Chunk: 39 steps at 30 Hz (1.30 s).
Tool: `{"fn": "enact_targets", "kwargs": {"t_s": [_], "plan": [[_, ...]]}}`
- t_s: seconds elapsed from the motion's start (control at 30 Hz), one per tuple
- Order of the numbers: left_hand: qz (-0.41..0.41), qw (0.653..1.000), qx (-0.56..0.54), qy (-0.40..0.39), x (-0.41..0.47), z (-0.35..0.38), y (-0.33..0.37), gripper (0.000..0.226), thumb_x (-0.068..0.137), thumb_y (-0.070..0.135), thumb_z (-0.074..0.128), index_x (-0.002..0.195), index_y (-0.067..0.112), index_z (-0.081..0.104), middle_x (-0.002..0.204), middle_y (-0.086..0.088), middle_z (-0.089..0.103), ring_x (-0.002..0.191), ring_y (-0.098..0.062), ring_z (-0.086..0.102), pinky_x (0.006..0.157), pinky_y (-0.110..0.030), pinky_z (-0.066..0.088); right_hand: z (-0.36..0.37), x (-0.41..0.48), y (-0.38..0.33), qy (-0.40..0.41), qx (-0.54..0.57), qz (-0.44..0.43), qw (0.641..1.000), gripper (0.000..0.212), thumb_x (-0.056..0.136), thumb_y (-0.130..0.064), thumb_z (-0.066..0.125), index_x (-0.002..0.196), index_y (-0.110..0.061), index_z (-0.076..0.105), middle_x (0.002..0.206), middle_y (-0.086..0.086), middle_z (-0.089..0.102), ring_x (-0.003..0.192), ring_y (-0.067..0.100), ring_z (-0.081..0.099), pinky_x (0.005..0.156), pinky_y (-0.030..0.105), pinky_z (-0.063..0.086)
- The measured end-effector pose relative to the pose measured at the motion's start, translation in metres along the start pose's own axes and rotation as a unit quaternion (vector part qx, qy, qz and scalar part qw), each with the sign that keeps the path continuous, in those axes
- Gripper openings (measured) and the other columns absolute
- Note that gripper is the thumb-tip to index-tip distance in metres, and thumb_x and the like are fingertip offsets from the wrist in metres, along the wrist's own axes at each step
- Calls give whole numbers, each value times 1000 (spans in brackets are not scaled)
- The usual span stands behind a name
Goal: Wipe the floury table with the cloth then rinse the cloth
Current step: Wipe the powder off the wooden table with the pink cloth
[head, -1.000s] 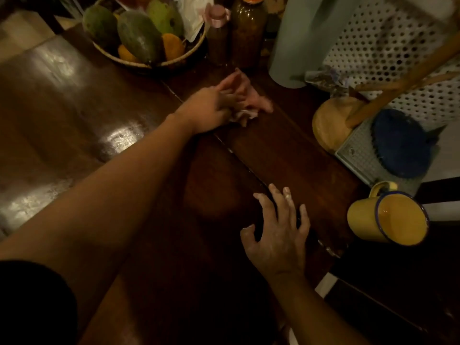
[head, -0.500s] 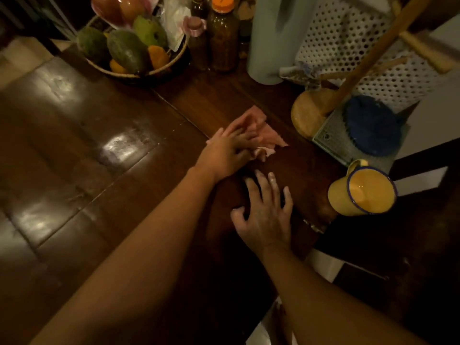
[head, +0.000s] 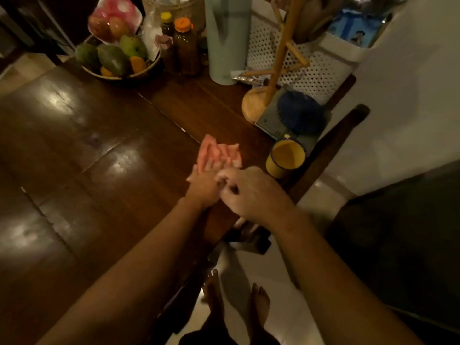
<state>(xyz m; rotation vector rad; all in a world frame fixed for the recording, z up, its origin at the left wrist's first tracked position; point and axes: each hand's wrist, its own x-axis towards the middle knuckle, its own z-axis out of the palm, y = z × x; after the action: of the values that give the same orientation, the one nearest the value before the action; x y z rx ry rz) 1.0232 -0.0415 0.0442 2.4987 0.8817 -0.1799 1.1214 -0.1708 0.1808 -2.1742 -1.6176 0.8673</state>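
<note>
1. The cloth (head: 219,154), pink and crumpled, lies on the dark wooden counter (head: 99,145) close to the edge nearest the person, just left of a yellow mug (head: 285,158).
2. One corner of the cloth peaks up and points away from the person, toward the far end of the counter. The bunched folds spread to the right, toward the mug. It is about as wide as it is long, so I cannot tell its long axis.
3. The left hand (head: 204,188) lies flat on the cloth's near part, fingers straight and pressing down, pointing the same way as that peaked corner.
4. The right hand (head: 251,192) sits tight against the left one, its knuckles up and its fingers curled under. They meet the cloth's near-right corner, but I cannot tell whether they pinch anything.
5. On to the containers. The mug stands upright with a dark blue rim. Its inside shows yellow, and what it holds I cannot make out.
6. At the counter's far left corner a woven basket (head: 119,73) holds green fruit and some orange pieces, with a pink bag (head: 114,18) of round fruit on top.
7. Just right of the basket stand two bottles of dark brown contents, one with an orange cap (head: 185,48), one with a yellow cap (head: 166,23).
8. Next along is a tall pale green cylinder (head: 229,38), then a wooden stand (head: 256,105) on a round base.
9. A white perforated basket (head: 311,70) runs along the far right end. Its contents are blurred.
10. A round blue thing (head: 301,113) rests on a grey slab (head: 270,120), just beyond the mug.
11. Below the counter edge, bare feet (head: 214,295) stand on a pale floor (head: 286,307).
</note>
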Motion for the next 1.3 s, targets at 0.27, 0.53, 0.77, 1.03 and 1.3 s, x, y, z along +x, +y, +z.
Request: {"fn": "enact_targets", "kwargs": {"t_s": [0.27, 0.53, 0.77, 1.03, 1.3], "plan": [[122, 984, 29, -126, -29, 0, 37, 60, 96, 10, 44, 146, 41, 39, 163, 9, 13, 152, -20, -1, 118, -55, -2, 18, -89, 60, 89, -136, -104, 981, 37, 97, -33, 32, 99, -24, 67, 103, -3, 62, 114, 18, 53, 119, 44, 23], [-28, 995, -100, -14, -70, -27, -26, 43, 87, 14, 63, 111, 50, 66, 139, -1, 54, 129, -27, 50, 105, -36, 42, 22, -86, 67, 147, -73, -137, 977, 28, 97, -32, 41, 96, -34, 69, 101, -14, 61, 112, 12, 52, 119, 38, 19], [-29, 994, 52, -91, 10, -12, 56, 66, 95, 40, 54, 153, 42, 22, 163, -4, 19, 147, -33, 21, 117, -56, 16, 23, -84, 70, 183, -56, -166, 967, 27, 98, -29, 44, 94, -33, 70, 102, -12, 64, 108, 16, 54, 114, 38, 24], [66, 984, -49, -157, -75, -9, 27, 36, 82, -8, 59, 106, 14, 76, 115, -7, 71, 109, -19, 62, 97, -17, 43, 18, -83, 76, 172, -73, -122, 975, 34, 93, -39, 38, 92, -32, 72, 98, -11, 65, 105, 16, 54, 112, 39, 24], [178, 979, -75, -67, -227, 11, -39, 46, 91, 14, 55, 133, 34, 59, 147, 11, 47, 144, -11, 31, 121, -28, 8, 37, -99, -21, 29, -38, -136, 990, 38, 92, -48, 54, 130, -44, 53, 129, -17, 52, 113, 11, 52, 97, 42, 41]]}}
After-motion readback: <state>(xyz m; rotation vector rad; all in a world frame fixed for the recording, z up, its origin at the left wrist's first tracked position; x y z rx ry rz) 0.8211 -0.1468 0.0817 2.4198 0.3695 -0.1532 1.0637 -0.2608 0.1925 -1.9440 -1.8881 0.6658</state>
